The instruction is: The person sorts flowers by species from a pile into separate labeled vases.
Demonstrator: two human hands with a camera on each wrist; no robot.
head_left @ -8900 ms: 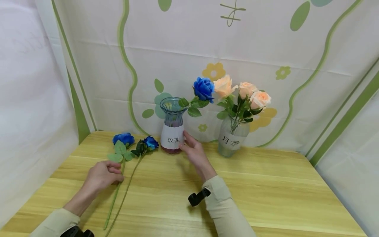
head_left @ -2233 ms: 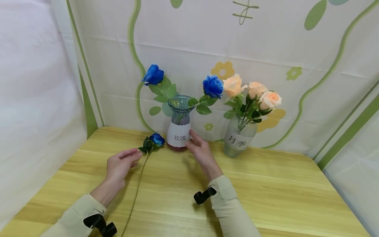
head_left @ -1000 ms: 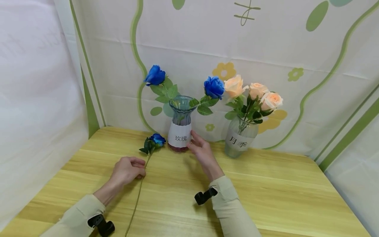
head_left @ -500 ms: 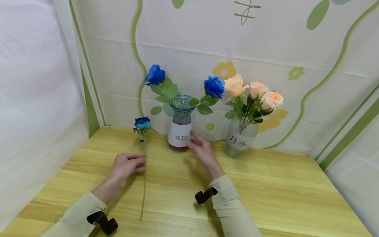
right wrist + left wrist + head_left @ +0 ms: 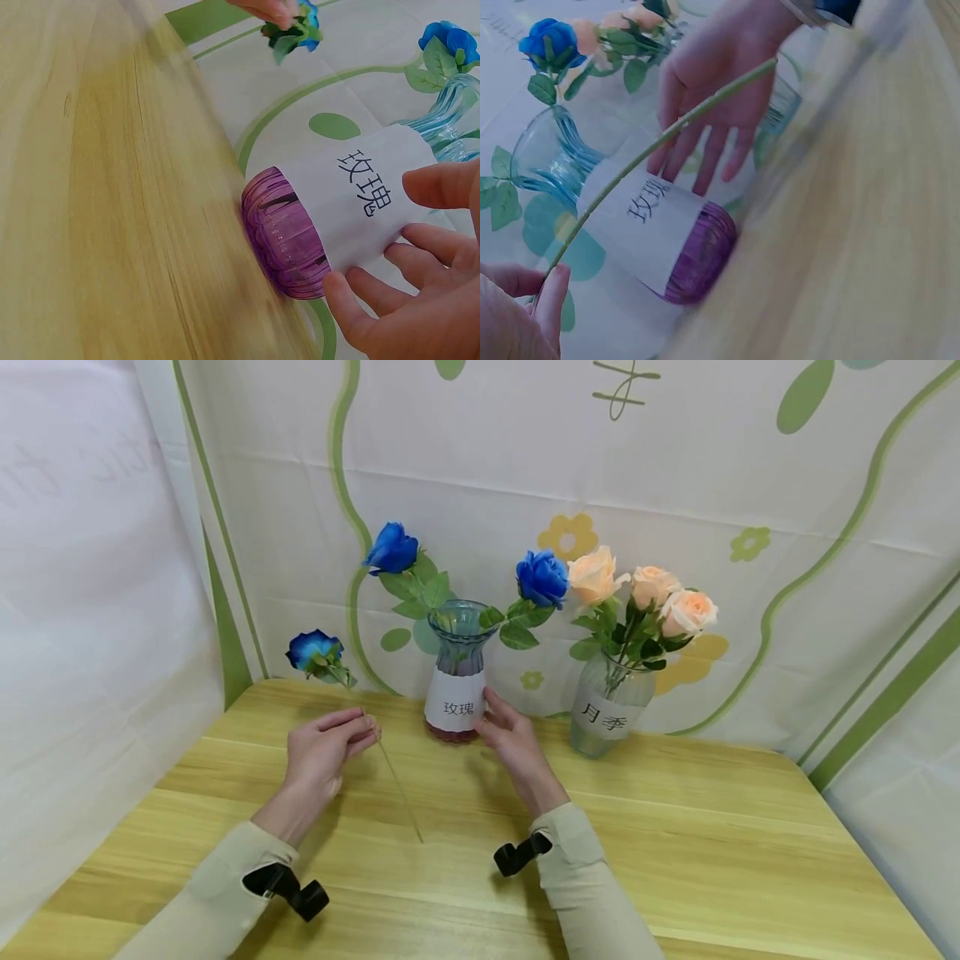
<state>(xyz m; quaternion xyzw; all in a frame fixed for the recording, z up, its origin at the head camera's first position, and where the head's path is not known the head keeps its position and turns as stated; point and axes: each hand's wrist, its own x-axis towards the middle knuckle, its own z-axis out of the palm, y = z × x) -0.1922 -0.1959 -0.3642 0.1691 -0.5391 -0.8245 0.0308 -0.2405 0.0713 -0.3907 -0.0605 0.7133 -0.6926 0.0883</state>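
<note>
My left hand (image 5: 322,752) pinches the thin stem of a blue rose (image 5: 315,650) between thumb and fingertips. Held above the table, the rose has its bloom tilted up to the left and its bare stem end slanting down to the right. My right hand (image 5: 517,747) rests its fairly straight fingers and thumb against the right side of a blue glass vase (image 5: 459,639) with a purple base (image 5: 281,232) and a white paper label (image 5: 367,191). Two more blue roses stand in this vase, one leaning left (image 5: 392,550), the other leaning right (image 5: 542,579).
To the right is a clear glass vase (image 5: 592,739) with a paper label, holding several peach roses (image 5: 686,612). Both vases stand near the back edge of the wooden table (image 5: 712,860). A printed white cloth (image 5: 465,468) hangs behind them.
Earlier, my left hand put a second blue rose into the vase. Since then it has lifted the last rose off the table, tilting its bloom left. The right hand stays at the vase.
</note>
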